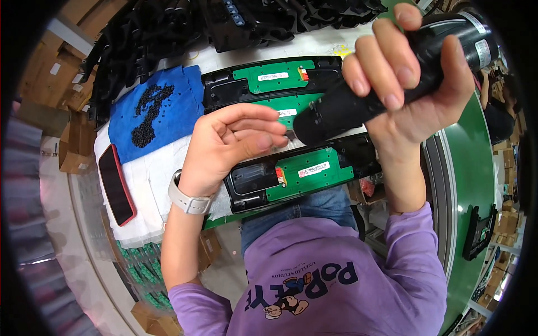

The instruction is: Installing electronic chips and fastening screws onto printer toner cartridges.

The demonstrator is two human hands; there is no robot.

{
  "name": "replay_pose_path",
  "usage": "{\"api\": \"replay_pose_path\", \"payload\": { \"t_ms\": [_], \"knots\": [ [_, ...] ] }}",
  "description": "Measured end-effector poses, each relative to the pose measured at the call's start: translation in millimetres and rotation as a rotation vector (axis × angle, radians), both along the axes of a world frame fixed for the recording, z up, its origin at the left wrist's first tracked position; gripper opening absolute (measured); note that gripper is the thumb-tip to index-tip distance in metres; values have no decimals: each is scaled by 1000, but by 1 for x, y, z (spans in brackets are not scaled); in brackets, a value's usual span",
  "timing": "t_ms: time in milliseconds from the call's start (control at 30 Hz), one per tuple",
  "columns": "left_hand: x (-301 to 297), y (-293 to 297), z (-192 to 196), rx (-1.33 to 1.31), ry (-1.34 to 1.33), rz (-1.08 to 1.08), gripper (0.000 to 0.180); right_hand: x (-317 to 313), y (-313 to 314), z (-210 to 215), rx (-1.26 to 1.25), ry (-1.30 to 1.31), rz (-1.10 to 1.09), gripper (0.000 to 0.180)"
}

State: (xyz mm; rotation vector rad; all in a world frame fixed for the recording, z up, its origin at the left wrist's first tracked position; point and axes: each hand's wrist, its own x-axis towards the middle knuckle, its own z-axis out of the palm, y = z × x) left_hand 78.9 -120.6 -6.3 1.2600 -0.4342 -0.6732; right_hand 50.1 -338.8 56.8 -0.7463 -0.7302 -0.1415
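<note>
Operator: purple tee, jeans, white watch.
Short-sleeved purple T-shirt with a cartoon print and lettering across the chest; sleeves end above the elbow, forearms bare. Blue denim jeans visible below the shirt hem. Left hand (224,148): pale white smartwatch strap on the wrist, plain band. Right hand (414,78): no watch, no glove, no rings visible. Nails short, unpainted.

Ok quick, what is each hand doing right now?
Left hand: fingers pinched together at the tip of the black electric screwdriver; anything between them is too small to tell.
Right hand: closed around the screwdriver, holding it.
</note>
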Motion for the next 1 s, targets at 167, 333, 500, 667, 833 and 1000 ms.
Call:
{"api": "replay_pose_path", "payload": {
  "t_ms": [167,333,500,667,833,1000],
  "knots": [
    [3,-5,-1,-19,21,87,23,-24,-6,-5,-379,61,-107,43],
    [1,-6,-4,-160,-2,132,18,-35,3,-2,-434,72,-211,44],
    [5,-1,-11,-155,0,111,16,-37,7,-9,-439,163,-266,47],
    [-10,-8,-4,32,-57,-67,21,-37,8,-9,-436,182,-266,47],
    [-10,-9,3,40,-19,68,28,-37,9,-9,-428,187,-238,46],
    [-8,-4,1,164,-117,-32,20,-36,9,-9,-422,196,-218,45]
  ]
}}
